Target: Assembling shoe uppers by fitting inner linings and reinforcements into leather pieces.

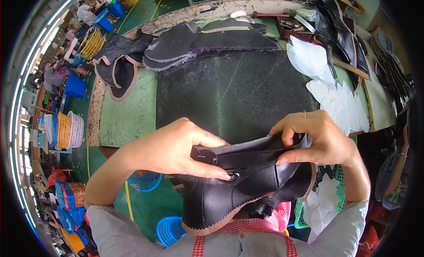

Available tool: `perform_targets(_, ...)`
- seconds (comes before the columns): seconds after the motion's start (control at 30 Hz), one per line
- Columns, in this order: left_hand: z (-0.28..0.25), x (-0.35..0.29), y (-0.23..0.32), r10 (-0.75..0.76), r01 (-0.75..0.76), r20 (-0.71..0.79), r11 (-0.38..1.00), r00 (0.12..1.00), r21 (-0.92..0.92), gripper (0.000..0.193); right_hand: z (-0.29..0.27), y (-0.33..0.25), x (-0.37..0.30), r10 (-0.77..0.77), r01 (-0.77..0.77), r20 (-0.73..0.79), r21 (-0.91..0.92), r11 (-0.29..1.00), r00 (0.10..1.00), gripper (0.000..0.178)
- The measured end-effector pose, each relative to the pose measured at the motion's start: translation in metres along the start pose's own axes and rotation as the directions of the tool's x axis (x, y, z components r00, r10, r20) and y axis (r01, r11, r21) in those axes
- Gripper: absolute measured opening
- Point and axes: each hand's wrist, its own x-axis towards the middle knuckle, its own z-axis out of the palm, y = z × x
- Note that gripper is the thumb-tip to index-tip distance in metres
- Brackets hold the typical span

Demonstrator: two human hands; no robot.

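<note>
A black leather boot upper (256, 188) with a brown zigzag-cut lower edge hangs in front of my body, off the near edge of the bench. My left hand (172, 146) grips its top edge on the left, the thumb lying beside a small round metal fitting (233, 176). At the right end of the same edge, my right hand (316, 140) pinches the leather, thumb outside and fingers curled over the rim. A strap tab with a staple-like mark shows between the left thumb and fingers. The inside of the upper is mostly hidden.
Black fleece-edged pieces (212, 42) lie at the back of the dark mat (221, 93), with another black upper (119, 64) to their left. White cut pieces (309, 58) and a wooden handle (351, 68) are on the right. A green basket (301, 213) stands below.
</note>
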Motion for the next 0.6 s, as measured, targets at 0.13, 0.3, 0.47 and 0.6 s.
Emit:
perform_targets(0.13, -0.004, 0.004, -0.011, 0.041, -0.031, 0.101, 0.995, 0.994, -0.092, 0.035, 0.007, 0.003, -0.004, -0.042, 0.044, -0.063, 0.039, 0.998, 0.997, 0.032)
perform_targets(0.3, -0.006, 0.005, 0.015, 0.325, -0.267, -0.025, 0.817, 0.945, 0.511, 0.035, 0.017, 0.004, -0.002, -0.125, 0.127, -0.215, -0.002, 0.992, 0.969, 0.03)
perform_targets(0.47, 0.024, 0.025, 0.013, 0.458, -0.289, -0.241, 0.81, 0.856, 0.511, 0.027, 0.022, -0.014, 0.003, -0.09, 0.103, -0.324, 0.023, 0.994, 0.942, 0.026)
perform_targets(0.6, 0.016, 0.014, 0.008, 0.466, -0.346, -0.274, 0.853, 0.841, 0.39, 0.021, 0.008, -0.009, -0.019, 0.42, -0.198, -0.13, 0.733, 0.651, 0.898, 0.023)
